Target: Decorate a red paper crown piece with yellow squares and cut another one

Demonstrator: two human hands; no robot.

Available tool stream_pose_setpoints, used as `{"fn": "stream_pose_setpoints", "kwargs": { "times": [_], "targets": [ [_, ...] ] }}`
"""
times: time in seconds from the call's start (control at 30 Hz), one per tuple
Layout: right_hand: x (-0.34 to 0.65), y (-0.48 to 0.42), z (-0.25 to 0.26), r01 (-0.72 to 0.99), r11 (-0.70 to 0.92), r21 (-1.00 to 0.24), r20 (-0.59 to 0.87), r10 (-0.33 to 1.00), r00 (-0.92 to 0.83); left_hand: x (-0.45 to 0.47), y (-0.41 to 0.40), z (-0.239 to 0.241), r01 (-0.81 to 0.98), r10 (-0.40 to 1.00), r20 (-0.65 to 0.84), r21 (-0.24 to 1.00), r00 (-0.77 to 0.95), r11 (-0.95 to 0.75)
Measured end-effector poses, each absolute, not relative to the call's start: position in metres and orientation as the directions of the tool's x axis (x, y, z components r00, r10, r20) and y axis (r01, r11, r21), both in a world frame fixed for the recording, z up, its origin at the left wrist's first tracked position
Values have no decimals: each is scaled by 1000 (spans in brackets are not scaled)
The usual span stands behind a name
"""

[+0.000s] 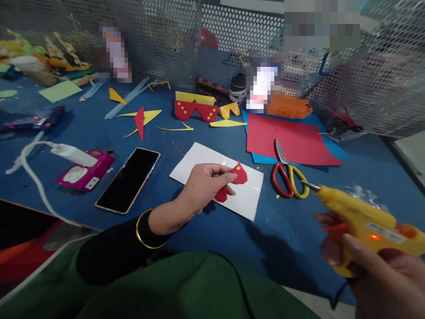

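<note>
Some angular red ppr (240, 176) pinched, L hand (203, 185); R hand (375, 270) grips glue gun (358, 210).

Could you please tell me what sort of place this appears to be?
Probably a craft workbench, perhaps in a small workshop: the right hand holds a yellow hot glue gun, scissors lie partly on a red sheet, and a red mask-shaped cutout stands beyond.

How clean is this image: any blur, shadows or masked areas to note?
Head view: the right hand and yellow glue gun look motion-blurred, the left hand fairly crisp; head view: a soft, dark shadow lies on the blue table; head view: blocky pixelation masks patches by the perforated panel.
</note>
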State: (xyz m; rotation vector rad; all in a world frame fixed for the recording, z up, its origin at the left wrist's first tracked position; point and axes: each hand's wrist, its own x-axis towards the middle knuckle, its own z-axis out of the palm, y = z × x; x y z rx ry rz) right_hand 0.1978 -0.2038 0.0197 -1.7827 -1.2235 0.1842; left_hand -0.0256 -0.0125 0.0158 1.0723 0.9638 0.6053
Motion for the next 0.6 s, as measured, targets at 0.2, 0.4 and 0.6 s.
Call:
{"fn": "stream_pose_setpoints", "kwargs": {
  "times": [0.2, 0.4, 0.6],
  "targets": [
    [144, -177, 3, 577, -88, -812, 217, 872, 438, -25, -13, 17, 66, 800, -360, 924, 480, 377],
    [137, -170, -21, 693, 23, -721, 374, 854, 360, -26, -14, 20, 58, 796, -339, 931, 501, 360],
    [133, -170, -21, 802, 18, -597, 455, 830, 321, -25, -16, 22, 72, 813, -332, 937, 479, 341]
  ]
}}
